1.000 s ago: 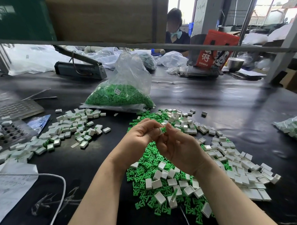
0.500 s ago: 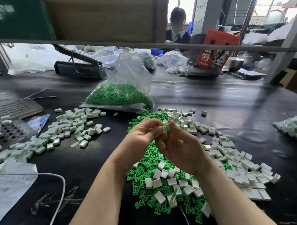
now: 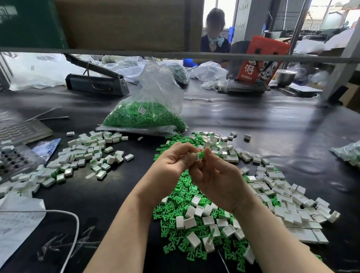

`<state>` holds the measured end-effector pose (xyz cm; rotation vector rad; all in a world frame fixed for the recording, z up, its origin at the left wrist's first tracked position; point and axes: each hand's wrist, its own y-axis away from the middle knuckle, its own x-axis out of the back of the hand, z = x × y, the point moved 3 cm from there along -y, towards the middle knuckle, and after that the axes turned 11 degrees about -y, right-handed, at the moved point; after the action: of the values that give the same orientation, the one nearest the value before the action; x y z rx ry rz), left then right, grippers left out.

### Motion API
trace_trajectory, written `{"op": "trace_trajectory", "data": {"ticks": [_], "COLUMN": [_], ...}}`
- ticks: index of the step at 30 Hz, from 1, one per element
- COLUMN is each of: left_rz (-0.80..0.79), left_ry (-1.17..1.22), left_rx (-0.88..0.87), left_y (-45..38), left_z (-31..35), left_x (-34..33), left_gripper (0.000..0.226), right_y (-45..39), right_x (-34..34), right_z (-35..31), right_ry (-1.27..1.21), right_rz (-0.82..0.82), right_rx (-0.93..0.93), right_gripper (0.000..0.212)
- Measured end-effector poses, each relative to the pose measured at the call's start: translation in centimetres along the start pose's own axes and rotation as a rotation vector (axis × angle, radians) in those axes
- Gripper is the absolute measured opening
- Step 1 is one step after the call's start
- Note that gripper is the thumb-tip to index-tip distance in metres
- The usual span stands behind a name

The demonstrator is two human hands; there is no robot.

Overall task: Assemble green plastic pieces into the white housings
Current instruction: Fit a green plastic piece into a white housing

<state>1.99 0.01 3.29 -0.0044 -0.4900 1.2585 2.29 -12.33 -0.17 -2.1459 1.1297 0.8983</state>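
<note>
Bright green plastic pieces point(image 3: 177, 199) and plain white housings point(image 3: 287, 196) cover a glossy black table point(image 3: 277, 137). Between the fingertips sits one green piece point(image 3: 201, 155) against one white housing point(image 3: 196, 157). To one side, the finished pile point(image 3: 78, 158) shows white with green edges. A clear bag point(image 3: 149, 111) holds a green mass and a small white label. Farther back stand a red-orange bag point(image 3: 262, 60) printed with white characters and a black-and-white figure, a dark grey sealer point(image 3: 95, 84), a silver metal bowl point(image 3: 286, 76) and brown cardboard point(image 3: 128, 21). A white cable point(image 3: 72, 238) crosses white paper point(image 3: 13, 226) marked with grey writing.
</note>
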Motion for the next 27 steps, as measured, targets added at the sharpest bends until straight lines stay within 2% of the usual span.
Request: {"op": "trace_trajectory", "data": {"ticks": [8, 13, 27], "left_rz": [0.015, -0.004, -0.023], "left_ry": [0.042, 0.087, 0.157], "left_rx": [-0.029, -0.023, -0.037], "left_y": [-0.02, -0.08, -0.01], "left_z": [0.12, -0.26, -0.08], "left_x": [0.23, 0.00, -0.14], "left_gripper": [0.021, 0.015, 0.014], "right_y": [0.06, 0.11, -0.07], "right_x": [-0.14, -0.49, -0.05], "right_z": [0.04, -0.15, -0.19], "right_ry": [-0.008, 0.050, 0.025], "right_rz": [-0.014, -0.017, -0.061], "right_rx": [0.013, 0.009, 0.016], "right_gripper": [0.051, 0.042, 0.040]}}
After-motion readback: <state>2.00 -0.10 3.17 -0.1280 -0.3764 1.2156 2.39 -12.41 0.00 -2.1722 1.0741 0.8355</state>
